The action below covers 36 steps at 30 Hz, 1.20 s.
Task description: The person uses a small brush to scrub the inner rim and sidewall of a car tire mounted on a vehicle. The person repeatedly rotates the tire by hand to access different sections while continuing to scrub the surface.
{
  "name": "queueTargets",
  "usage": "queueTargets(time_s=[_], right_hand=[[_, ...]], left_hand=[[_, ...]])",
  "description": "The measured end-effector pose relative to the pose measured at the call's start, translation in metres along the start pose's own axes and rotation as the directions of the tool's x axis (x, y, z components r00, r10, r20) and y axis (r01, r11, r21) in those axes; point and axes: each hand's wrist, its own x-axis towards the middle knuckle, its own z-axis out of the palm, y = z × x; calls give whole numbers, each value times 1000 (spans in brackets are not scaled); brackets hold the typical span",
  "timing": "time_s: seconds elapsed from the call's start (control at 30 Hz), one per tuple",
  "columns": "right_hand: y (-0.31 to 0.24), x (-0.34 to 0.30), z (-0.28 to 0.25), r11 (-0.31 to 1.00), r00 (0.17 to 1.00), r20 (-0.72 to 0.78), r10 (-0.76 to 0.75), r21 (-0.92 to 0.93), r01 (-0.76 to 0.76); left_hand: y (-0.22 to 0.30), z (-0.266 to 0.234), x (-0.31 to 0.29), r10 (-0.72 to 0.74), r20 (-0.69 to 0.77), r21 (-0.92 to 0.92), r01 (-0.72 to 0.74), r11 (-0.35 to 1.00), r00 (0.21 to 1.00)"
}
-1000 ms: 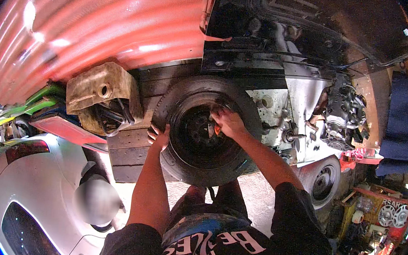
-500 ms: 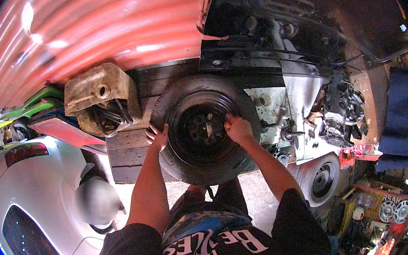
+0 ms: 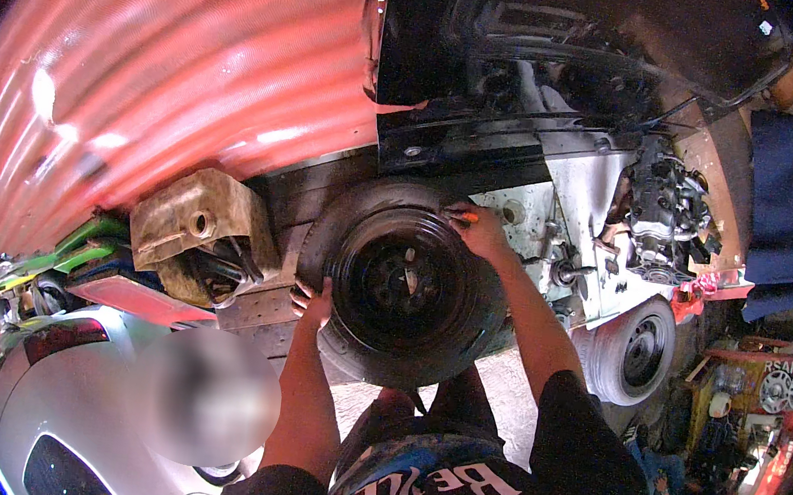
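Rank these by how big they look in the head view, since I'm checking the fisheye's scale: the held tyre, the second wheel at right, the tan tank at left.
1. Held tyre, clearly largest.
2. Tan tank.
3. Second wheel, though it sits farther off, so its rank against the tank is unsure.

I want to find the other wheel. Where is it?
In the head view, the pale spare wheel with a dark hub stands right of the big black tyre, just beyond the person's right forearm.

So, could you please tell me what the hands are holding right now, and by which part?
Both hands grip the black wheel by its tyre: the left hand on the lower left edge, the right hand on the upper right edge, where something small and orange shows at its fingers.
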Motion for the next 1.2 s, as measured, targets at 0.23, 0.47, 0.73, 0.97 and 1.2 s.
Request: queueTargets(time_s=[0.23, 0.47, 0.73, 0.97, 1.2], right_hand=[[11, 67, 21, 930, 957, 175, -230, -252, 269], [-64, 112, 42, 859, 884, 423, -199, -358, 365], [-107, 116, 67, 953, 883, 371, -289, 26, 301], [12, 52, 34, 938, 938, -10, -346, 8, 346], [31, -102, -7, 998, 989, -138, 43, 58, -36]], left_hand=[[9, -12, -18, -44, -46, -80, 40, 996, 998], [12, 1, -12, -30, -14, -25, 30, 999, 999], [-31, 32, 48, 47, -61, 164, -37, 986, 997], [-9, 16, 20, 15, -47, 33, -13, 999, 999], [7, 3, -10, -45, -43, -59, 42, 997, 998]])
